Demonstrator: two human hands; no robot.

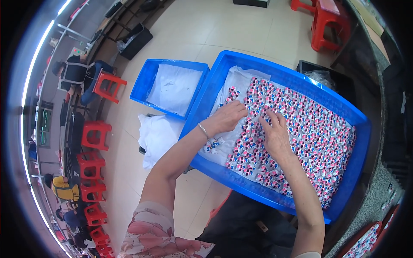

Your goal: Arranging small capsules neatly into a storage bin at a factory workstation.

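Rows of small pink, white and blue figurines (309, 142) fill most of a large blue tray (258, 191), lying on a white cloth (234, 81). My left hand (227, 117), with a bangle at its wrist, is over the left edge of the rows, its fingertips pressed together; whatever they pinch is hidden. A few loose figurines (213, 145) lie on the cloth below this hand, and another small group (233, 91) sits above it. To the right, my right hand (277, 137) reaches over the rows with thumb and fingers apart, fingertips at the figurines.
A smaller blue tray (167, 107) lined with white sheet adjoins the large one. White cloth (158, 137) is heaped below it. Red stools (95, 134) and seated people (77, 75) line the left side. A speckled counter (365, 210) runs along the right.
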